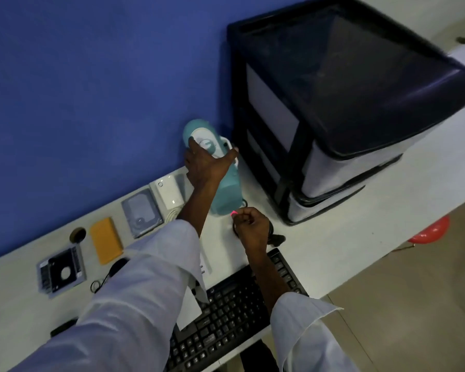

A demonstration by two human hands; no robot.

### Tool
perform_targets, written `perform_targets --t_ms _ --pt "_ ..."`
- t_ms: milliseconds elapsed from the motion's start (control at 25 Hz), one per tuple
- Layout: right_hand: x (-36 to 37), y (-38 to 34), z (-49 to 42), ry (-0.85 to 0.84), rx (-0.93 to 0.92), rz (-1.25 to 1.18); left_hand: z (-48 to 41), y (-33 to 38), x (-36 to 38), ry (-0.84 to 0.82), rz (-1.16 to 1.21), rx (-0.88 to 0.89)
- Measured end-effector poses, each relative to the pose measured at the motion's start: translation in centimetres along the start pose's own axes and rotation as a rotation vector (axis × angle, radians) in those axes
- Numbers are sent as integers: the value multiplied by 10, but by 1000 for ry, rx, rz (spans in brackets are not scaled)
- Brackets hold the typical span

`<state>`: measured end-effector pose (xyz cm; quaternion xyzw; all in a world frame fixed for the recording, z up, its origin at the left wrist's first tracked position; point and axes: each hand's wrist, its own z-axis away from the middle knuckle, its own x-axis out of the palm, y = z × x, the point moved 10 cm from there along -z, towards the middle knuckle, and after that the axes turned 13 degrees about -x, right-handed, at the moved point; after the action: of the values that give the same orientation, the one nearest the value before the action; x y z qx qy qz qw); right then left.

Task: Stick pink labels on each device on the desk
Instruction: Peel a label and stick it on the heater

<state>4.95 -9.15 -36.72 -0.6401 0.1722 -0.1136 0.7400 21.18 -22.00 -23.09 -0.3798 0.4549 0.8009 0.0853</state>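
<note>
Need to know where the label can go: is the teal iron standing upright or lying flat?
Upright: the teal iron stands on its heel against the blue wall, left hand gripping its handle.

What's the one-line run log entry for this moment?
step: labelling teal iron | left hand: steadying iron on top | right hand: pinching pink label at iron's near end | label: not yet pressed flat

Back row: drive caddy (61,272), power bank (105,239), hard drive (141,212), adapter (167,194), iron (220,181)
Right of iron: drawer unit (333,108)
Front: keyboard (234,315) on the table (333,237)
</note>
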Motion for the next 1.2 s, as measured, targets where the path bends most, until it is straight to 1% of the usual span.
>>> perform_targets --t_ms 160,280,400,560,720,840,920,1000,1120,1200 --pt "-12 -30 -32 39 -9 -133 -14 8 22 -36 -220 -107" --pt "-11 -44 -52 57 9 -222 -21 1 25 -71 -273 -143" --pt "-4 -53 -60 52 18 -269 -19 -7 19 -52 -178 -152" --pt "7 -49 -63 53 55 -319 -22 -24 3 -45 -25 -208" --pt "20 -39 -61 32 100 -366 -37 -69 -32 -27 212 -255" --pt "29 -33 -58 6 130 -368 -33 -115 -53 31 334 -349" --pt "36 -31 -54 -16 155 -382 -22 -128 -62 82 401 -399" --pt "46 -27 -49 -46 186 -398 -14 -128 -63 99 378 -396" --pt "63 -19 -42 -93 216 -406 -5 -125 -52 87 273 -363" --pt "69 -14 -40 -109 240 -391 -3 -124 -48 72 280 -338"
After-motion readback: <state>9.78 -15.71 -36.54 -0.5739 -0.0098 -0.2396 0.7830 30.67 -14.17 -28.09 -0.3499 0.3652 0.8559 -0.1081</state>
